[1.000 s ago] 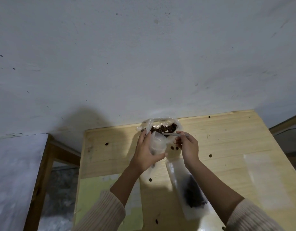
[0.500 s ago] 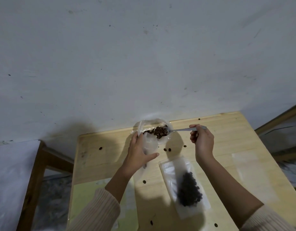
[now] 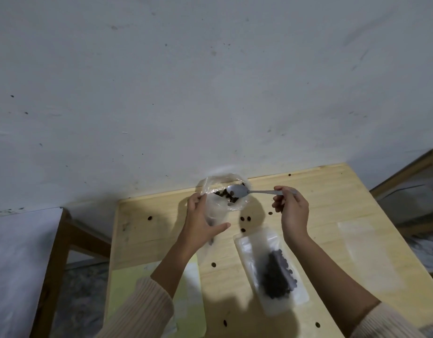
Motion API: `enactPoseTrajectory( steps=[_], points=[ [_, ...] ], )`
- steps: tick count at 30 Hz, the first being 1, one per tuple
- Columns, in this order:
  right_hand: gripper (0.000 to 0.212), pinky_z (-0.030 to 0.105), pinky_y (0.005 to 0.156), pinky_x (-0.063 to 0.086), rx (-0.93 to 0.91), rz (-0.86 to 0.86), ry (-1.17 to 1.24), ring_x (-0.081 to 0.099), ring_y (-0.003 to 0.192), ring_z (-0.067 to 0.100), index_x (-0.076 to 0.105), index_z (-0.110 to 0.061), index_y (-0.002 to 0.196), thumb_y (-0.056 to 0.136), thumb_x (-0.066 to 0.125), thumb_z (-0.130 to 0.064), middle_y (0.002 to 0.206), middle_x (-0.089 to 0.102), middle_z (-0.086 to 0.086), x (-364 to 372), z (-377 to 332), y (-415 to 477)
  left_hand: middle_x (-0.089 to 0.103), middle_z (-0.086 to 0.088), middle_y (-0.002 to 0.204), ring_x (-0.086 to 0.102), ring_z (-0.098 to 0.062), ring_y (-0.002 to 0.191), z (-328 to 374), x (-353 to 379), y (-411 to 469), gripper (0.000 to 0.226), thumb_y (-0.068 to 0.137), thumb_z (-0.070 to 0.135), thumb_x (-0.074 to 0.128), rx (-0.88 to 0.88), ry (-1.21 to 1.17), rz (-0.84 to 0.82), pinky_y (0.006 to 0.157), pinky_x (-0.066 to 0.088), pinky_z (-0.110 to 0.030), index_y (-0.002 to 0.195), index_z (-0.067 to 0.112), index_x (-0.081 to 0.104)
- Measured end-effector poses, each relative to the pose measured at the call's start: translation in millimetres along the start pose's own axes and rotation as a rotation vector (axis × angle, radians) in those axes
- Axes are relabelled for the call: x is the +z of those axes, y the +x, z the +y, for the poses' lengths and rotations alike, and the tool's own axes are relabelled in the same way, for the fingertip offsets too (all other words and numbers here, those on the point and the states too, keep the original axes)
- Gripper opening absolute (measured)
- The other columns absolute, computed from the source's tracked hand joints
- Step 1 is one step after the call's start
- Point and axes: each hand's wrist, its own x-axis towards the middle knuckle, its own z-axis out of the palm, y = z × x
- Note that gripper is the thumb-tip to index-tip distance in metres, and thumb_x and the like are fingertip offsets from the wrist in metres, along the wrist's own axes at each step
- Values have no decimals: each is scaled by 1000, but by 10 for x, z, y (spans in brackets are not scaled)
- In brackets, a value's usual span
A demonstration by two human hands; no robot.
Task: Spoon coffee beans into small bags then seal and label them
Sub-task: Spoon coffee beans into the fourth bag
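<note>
Holding a clear pouch (image 3: 214, 215) upright just beside the supply bag (image 3: 243, 203), we have our left hand (image 3: 201, 225) curled round it, thumb out to the right, so its mouth stands close to the beans (image 3: 221, 192) and the carry is short. Our right hand (image 3: 293, 211) pinches the far end of the spoon (image 3: 257, 191) handle between thumb and fingertips, which leaves the whole length free to reach into the bag. The bowl hangs over the bag's open mouth at the far edge of the table (image 3: 332, 191) and looks bare, so we judge this to be the start of a scoop, not a pour. 1 filled pouch (image 3: 271, 272) lies flat near the right forearm, out of the scooping path; whether it is sealed we cannot tell. 1 empty pouch (image 3: 366, 252) lies well to the right, in reach for later. A pale yellow-green sheet (image 3: 127, 289) lies under the left forearm, possibly the labels, though nothing on it can be read. Stray beans (image 3: 244, 218) dot the wood around the bags, so spills are likely; a level spoon and a wide pouch mouth would help. Sealing and labelling of this pouch are not yet done.
</note>
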Motion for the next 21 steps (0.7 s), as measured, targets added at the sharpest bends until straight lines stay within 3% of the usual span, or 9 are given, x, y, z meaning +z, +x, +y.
enactPoseTrajectory(
  steps=[3,9,13,15,18,21],
  points=[
    [22,26,61,45,96,-61,9,53,59,18,64,-6,91,94,43,-6,69,57,8,36,138,4,23,12,130,28,2,121,-18,-65,-73,90,63,36,84,19,-36,34,85,21,9,138,24,35],
    [18,28,72,50,296,-294,18,60,76,20,58,-4,107,95,45,-6,83,64,11,217,371,-82,35,10,129,30,11,108,19,-190,-177,91,64,36,83,25,-52,68,79,22,10,140,25,33],
    [22,30,80,51,306,-312,-87,61,91,23,56,-7,114,93,50,-6,98,64,13,197,451,-78,39,10,128,29,11,107,52,-223,-196,91,64,37,83,32,-50,76,80,21,8,139,27,33],
    [27,34,85,51,283,-295,-167,61,92,24,55,-5,117,90,54,-5,103,63,15,126,461,-49,39,10,129,30,9,112,75,-223,-194,91,64,38,83,40,-56,72,86,23,1,139,29,32],
    [31,34,85,51,225,-277,-287,61,89,23,55,-4,120,90,55,-5,103,63,15,-34,409,-30,37,8,137,30,-4,127,114,-205,-167,95,63,45,81,50,-48,46,104,32,-24,141,30,30],
    [27,40,86,52,118,-230,-445,62,86,25,58,-5,116,90,53,-6,88,65,8,-212,295,-42,33,8,142,29,-8,133,218,-173,-127,99,62,51,79,71,-61,19,107,32,-30,143,32,25]
  ],
)
